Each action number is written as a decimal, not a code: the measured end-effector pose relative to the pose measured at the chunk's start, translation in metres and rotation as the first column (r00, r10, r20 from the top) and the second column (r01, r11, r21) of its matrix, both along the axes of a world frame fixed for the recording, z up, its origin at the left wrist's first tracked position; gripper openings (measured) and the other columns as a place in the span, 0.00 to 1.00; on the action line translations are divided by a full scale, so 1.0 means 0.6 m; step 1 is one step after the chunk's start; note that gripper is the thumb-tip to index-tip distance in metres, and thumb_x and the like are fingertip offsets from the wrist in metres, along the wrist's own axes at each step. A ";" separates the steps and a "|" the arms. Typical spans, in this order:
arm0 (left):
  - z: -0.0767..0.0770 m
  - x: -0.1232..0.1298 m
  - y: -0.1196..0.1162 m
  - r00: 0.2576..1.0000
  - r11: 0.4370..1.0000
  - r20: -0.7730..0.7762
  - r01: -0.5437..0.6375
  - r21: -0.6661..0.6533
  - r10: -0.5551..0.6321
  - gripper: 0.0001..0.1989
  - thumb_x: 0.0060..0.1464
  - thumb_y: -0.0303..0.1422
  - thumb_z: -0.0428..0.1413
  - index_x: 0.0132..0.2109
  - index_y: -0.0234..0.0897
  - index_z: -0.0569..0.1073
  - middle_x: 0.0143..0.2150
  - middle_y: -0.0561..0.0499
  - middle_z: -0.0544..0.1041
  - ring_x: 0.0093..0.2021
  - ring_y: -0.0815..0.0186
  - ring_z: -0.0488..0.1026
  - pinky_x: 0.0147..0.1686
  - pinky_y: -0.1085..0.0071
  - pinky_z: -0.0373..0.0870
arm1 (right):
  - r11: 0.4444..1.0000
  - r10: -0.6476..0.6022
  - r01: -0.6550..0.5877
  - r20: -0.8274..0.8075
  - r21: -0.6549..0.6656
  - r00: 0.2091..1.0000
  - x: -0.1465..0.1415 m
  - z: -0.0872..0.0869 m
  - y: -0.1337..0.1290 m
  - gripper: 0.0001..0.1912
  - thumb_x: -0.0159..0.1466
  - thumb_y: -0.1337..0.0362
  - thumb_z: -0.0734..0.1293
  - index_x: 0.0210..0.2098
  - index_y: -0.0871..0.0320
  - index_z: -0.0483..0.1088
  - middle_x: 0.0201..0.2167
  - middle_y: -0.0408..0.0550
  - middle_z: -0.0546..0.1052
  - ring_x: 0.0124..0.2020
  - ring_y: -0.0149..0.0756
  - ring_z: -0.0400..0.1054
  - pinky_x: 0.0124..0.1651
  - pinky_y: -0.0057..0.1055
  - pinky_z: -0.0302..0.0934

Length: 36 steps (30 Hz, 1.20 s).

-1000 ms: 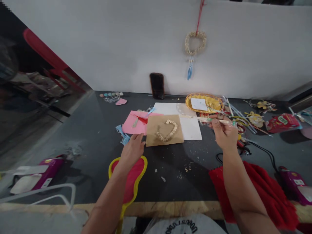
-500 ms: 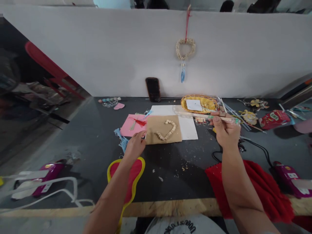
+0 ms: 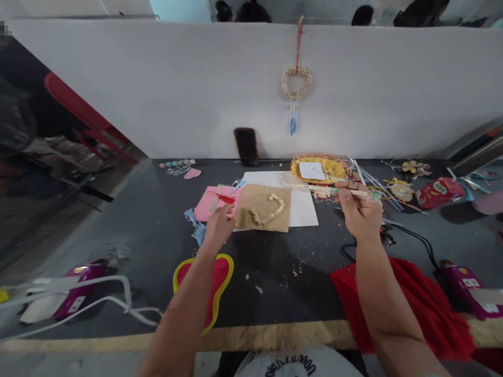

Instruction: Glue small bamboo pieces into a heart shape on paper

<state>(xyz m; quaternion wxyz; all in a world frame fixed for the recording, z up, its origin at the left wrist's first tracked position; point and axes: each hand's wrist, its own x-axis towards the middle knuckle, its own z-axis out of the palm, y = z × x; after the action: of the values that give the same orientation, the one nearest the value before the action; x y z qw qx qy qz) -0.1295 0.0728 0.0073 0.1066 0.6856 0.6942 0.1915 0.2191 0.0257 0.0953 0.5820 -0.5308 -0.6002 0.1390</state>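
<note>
My right hand [image 3: 359, 209] is closed around a clear plastic packet of thin pale sticks [image 3: 314, 187], held level above the dark table. At the left edge of a brown sheet [image 3: 251, 196], my left hand [image 3: 220, 225] has its fingers close together over the pink paper [image 3: 204, 204]; whether they pinch anything is too small to tell. Pale beads in a partly open heart shape [image 3: 280, 209] lie on the brown sheet. A red tassel [image 3: 226, 198] rests on the pink paper, just beyond my left fingertips.
A yellow basket [image 3: 337, 170], a phone [image 3: 247, 146] and a hanging beaded heart [image 3: 296, 84] are at the back. Red cloth [image 3: 412, 303] lies front right, a red box [image 3: 440, 192] at right. A yellow-edged red piece [image 3: 220, 275] lies under my left forearm.
My left hand has moved slightly up and left, toward the red tassel. The brown sheet with the beads has shifted a little. My right hand with the packet has moved slightly left.
</note>
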 end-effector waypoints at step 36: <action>0.004 0.053 -0.283 0.947 0.921 -0.071 0.322 0.218 -0.314 0.17 0.61 0.30 0.47 0.55 0.39 0.69 0.55 0.41 0.72 0.55 0.57 0.70 0.55 0.58 0.70 | 0.954 -0.112 0.140 -0.115 0.266 0.987 -0.013 0.048 -0.070 0.23 0.67 0.45 0.57 0.28 0.56 0.67 0.20 0.42 0.67 0.18 0.30 0.61 0.23 0.31 0.58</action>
<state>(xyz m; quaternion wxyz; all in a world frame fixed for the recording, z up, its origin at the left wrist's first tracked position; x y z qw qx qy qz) -0.0978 -0.0972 0.0096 0.0451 0.7999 0.5491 0.2378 0.2116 -0.0163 0.1244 0.6863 -0.4752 -0.5489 0.0437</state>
